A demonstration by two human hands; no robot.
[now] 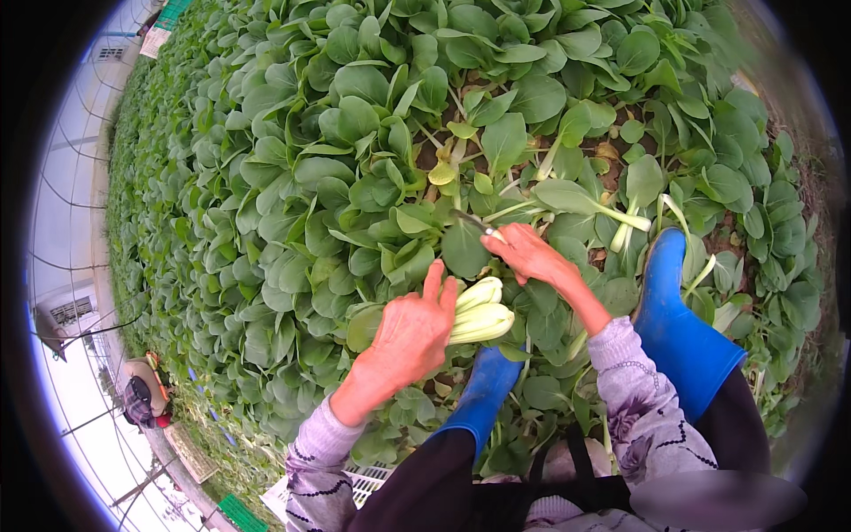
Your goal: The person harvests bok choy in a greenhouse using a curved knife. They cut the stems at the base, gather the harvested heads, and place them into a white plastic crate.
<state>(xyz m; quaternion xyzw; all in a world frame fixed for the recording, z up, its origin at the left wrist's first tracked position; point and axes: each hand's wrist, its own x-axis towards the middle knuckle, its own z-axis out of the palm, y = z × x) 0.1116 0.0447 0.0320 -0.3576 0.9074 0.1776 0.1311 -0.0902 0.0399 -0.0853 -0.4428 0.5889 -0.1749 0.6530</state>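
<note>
In my left hand (409, 336) are a few cut leafy greens, like bok choy (482, 316), their pale stem ends pointing right. The index finger of that hand points away from the bunch, near the leaves of standing plants (405, 246). My right hand (528, 256) is closed around a small knife (475, 223), its blade directed up and left among the leaves. Loose cut stalks (621, 216) lie on the foliage to the right of the knife, close to my blue rubber boot (691, 326).
Dense rows of leafy plants (266, 166) spread ahead and left. My other boot (485, 392) stands below my left hand. A white slotted crate (365, 482) is at the bottom, with a green crate (243, 512) farther left. Another person (143, 396) is at the far left, beside the greenhouse wall.
</note>
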